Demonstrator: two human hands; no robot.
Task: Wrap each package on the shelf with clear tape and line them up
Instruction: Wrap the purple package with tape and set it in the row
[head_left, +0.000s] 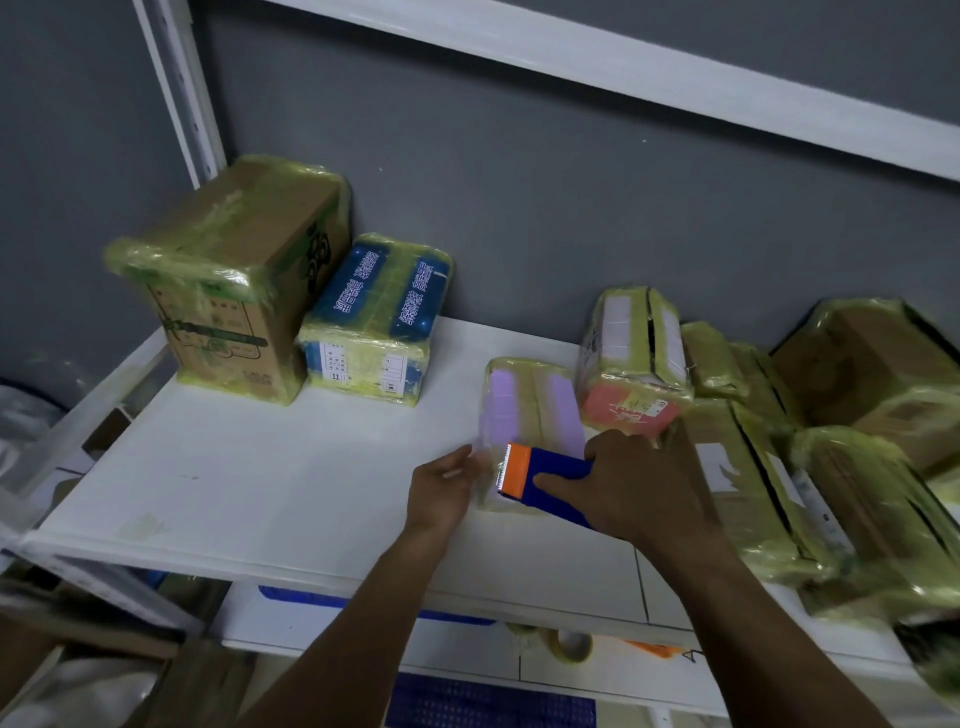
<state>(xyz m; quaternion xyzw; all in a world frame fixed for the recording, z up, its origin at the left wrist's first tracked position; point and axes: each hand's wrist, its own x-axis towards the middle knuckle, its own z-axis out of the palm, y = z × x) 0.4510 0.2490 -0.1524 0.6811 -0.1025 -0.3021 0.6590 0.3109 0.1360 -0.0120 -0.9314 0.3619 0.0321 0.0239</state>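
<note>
Head view: right hand grip clamped on tape dispenser, cutter edge laid across purple package at shelf front for taping; left hand steadies package edge against pull, finger closure not discernible

A parcel storeroom or packing room. White metal shelving with a slotted upright stands against a plain grey wall, loaded with labelled cardboard boxes bound in yellowish clear tape. A blue-and-orange tape dispenser and a spare tape roll are in view.
</note>
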